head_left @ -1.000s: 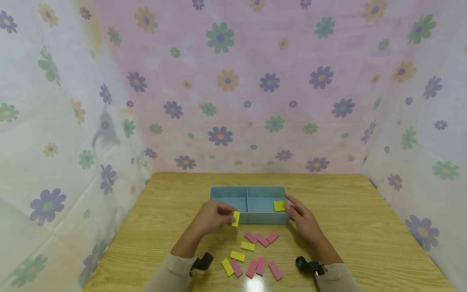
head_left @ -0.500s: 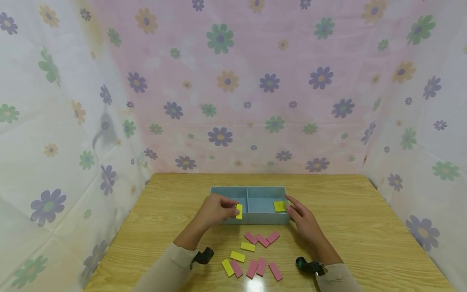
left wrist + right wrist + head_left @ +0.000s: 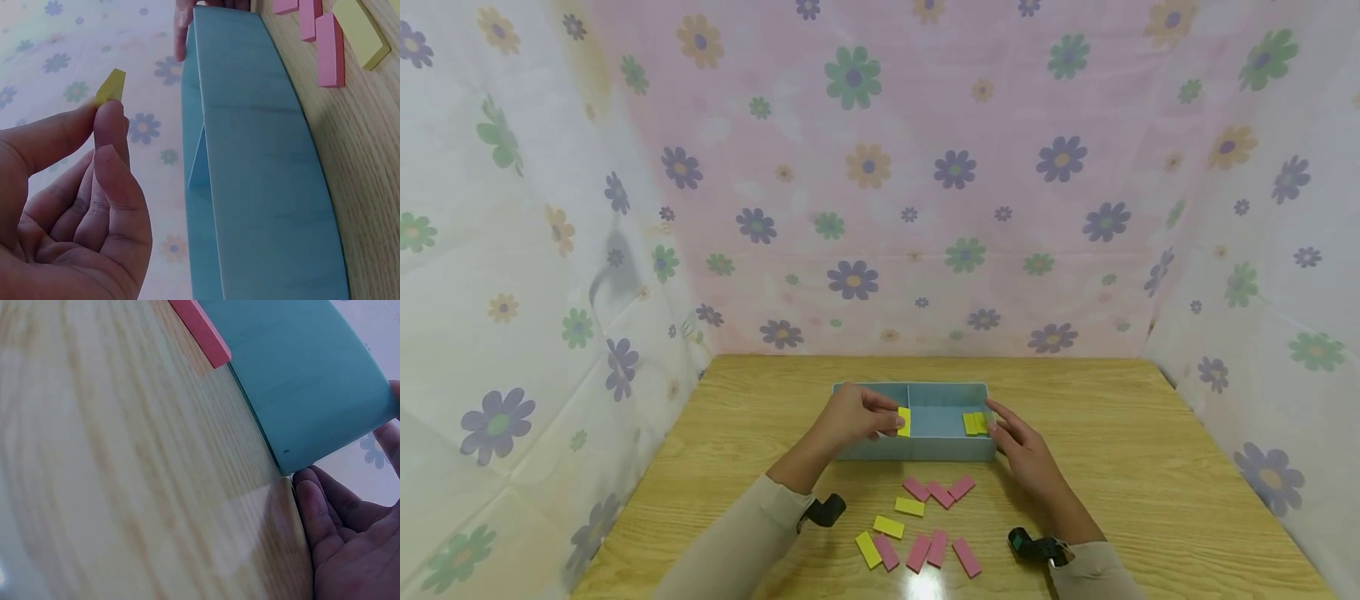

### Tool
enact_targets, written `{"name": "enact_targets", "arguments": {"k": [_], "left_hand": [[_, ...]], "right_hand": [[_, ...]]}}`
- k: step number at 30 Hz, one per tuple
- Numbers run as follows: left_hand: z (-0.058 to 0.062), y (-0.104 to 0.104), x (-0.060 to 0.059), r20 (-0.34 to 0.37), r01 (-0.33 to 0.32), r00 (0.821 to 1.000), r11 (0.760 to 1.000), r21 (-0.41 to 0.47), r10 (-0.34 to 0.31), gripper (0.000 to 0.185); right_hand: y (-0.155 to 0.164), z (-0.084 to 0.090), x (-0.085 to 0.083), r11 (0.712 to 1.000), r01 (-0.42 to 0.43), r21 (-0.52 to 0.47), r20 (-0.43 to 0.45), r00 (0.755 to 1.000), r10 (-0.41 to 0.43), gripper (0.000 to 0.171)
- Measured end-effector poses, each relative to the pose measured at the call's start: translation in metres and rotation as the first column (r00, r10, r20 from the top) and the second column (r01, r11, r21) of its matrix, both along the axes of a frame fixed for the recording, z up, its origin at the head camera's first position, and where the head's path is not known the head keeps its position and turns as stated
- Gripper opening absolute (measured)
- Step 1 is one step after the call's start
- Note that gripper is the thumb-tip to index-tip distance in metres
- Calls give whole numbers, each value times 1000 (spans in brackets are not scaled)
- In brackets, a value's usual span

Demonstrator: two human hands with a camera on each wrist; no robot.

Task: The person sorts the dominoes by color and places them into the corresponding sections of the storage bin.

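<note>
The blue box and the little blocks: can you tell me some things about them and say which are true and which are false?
1. The left hand pinches a yellow block. True.
2. The blue box has three compartments. False: one divider splits it into two.
3. Yellow blocks already lie in the box's right compartment. True.
4. The right hand holds a pink block. False: it holds nothing; its straight fingers rest by the box's right end.
5. Only pink blocks lie on the table. False: loose yellow blocks lie there too.
</note>
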State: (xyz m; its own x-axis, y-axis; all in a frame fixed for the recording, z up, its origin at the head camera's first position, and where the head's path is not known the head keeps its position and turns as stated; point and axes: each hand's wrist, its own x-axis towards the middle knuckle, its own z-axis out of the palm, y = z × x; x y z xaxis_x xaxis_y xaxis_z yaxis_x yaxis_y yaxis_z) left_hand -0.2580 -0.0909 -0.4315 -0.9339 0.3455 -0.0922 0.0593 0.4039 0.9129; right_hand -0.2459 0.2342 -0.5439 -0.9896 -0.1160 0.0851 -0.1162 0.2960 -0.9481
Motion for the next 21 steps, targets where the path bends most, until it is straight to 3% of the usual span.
{"name": "enact_targets", "arguments": {"k": [21], "left_hand": [[8,25,-25,153,-56,987,996,64,46,23]], "right_hand": [[0,2,1,1000,-2,5,2,1000,2,51]]}}
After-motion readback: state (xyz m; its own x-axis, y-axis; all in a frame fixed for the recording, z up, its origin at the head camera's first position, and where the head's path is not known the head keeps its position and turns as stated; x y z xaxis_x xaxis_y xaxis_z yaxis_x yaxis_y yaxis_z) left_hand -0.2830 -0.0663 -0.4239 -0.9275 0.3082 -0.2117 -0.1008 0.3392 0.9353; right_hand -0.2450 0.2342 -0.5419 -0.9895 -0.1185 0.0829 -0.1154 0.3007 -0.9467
